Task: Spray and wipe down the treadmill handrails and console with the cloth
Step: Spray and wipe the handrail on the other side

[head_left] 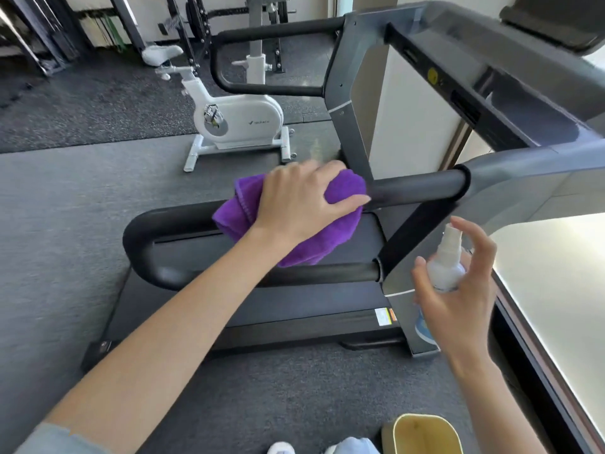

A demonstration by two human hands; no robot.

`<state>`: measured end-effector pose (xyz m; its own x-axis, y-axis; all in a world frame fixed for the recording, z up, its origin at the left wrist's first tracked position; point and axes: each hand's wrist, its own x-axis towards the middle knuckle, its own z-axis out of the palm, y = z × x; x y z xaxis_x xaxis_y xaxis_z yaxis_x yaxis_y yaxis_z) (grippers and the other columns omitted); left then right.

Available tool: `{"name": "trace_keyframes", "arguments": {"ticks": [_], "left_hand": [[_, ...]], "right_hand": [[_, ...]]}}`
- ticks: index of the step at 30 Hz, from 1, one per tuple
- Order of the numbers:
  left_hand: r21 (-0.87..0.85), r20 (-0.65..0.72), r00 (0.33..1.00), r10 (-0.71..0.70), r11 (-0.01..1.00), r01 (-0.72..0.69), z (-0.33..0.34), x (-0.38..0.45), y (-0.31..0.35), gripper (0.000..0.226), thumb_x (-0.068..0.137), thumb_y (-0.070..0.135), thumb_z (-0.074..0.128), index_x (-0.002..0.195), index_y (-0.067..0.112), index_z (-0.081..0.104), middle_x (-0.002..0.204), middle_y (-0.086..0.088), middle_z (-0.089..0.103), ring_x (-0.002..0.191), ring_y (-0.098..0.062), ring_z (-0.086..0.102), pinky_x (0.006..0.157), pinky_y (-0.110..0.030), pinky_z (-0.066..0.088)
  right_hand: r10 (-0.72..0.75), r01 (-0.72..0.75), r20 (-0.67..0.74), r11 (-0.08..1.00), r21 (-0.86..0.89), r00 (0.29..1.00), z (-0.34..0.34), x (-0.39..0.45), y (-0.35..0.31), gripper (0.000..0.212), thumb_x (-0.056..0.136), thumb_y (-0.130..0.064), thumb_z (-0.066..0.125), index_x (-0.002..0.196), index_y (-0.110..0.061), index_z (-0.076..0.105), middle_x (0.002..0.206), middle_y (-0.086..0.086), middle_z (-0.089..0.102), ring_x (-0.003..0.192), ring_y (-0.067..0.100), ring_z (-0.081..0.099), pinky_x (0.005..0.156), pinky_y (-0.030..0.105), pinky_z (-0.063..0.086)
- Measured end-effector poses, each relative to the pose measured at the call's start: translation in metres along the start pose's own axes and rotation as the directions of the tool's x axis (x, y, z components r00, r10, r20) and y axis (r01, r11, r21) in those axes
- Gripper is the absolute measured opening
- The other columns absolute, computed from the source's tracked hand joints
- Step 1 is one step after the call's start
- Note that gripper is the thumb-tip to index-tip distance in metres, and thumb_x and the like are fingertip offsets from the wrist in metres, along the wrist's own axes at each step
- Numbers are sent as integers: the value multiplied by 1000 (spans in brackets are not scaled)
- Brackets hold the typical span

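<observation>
A white exercise bike (240,121) is seen on the floor at the far left. The purple cloth (340,191) is pressed onto the near treadmill handrail (415,188) by the left hand (301,201), fingers curled over it. Further right, the spray bottle (446,265) is gripped upright by the right hand (458,296), beside the console (523,103).

I am making out only one brand mark: grey lettering with a tick-like logo on the flywheel housing of the white exercise bike (240,121), too blurred for me to spell. A yellow round sticker (432,74) is sitting on the treadmill console frame (458,93), and a white-and-orange warning label (385,316) on the treadmill deck rail (311,326); I am reading nothing on either.
</observation>
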<state>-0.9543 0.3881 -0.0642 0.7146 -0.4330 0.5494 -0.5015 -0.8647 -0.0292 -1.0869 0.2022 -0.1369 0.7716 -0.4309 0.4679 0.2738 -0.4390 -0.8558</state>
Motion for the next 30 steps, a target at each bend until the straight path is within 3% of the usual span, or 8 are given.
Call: {"name": "trace_keyframes", "arguments": {"ticks": [3,7,12,15,19,23,27,30], "left_hand": [[48,-35,993,-110,993,111,-10,-19,-23,61,84,75,35,100,28,70,77,0,66,75,-29,64,59,-29,28],[133,23,971,-239,963,234,1,9,10,48,95,56,39,82,21,69,77,-9,69,74,-35,62,61,-33,25],[72,97,986,-138,989,131,30,67,106,45,97,50,36,86,22,69,79,-5,70,73,-28,63,59,-31,28],[35,85,995,-46,998,43,36,84,139,42,97,51,34,93,25,67,87,-2,71,79,-25,65,60,-31,29],[-30,43,999,17,999,-15,32,66,103,47,95,60,36,94,24,67,83,-4,69,78,-27,64,58,-32,30],[13,26,994,-104,994,104,14,30,38,51,94,60,40,81,20,68,73,-6,68,71,-32,63,57,-31,25],[100,-23,959,-283,954,284,-6,-4,-9,48,91,57,45,77,18,68,72,-8,68,71,-35,60,59,-32,25],[137,-23,949,-316,939,316,4,13,13,47,90,54,43,73,19,69,72,-11,69,69,-35,60,61,-33,25]], "right_hand": [[-10,10,-6,1000,28,1000,0,4,3,61,88,5,68,131,-31,43,70,5,58,50,26,57,51,23,48],[17,-15,-45,999,33,999,-6,3,6,56,89,-3,66,129,-34,42,74,4,57,51,24,55,52,25,48],[36,-35,-54,999,12,998,-21,1,9,63,88,6,68,131,-33,41,81,4,60,55,32,58,53,40,53],[20,-20,-57,1000,-3,998,-29,-1,10,65,88,8,68,130,-34,43,91,-10,60,57,29,58,52,46,54],[14,-16,-66,999,-30,998,-30,-2,13,64,87,7,69,131,-32,42,85,-14,61,57,20,58,54,33,52],[40,-40,-37,999,6,999,-17,0,11,63,87,8,69,129,-31,43,77,-9,57,56,14,54,54,10,42],[33,-34,5,999,40,999,-8,4,9,62,88,5,68,130,-34,43,69,-9,55,51,15,51,52,10,41],[39,-40,18,997,60,999,-4,4,9,62,89,1,67,130,-39,41,71,-15,57,53,16,53,55,17,45]]}}
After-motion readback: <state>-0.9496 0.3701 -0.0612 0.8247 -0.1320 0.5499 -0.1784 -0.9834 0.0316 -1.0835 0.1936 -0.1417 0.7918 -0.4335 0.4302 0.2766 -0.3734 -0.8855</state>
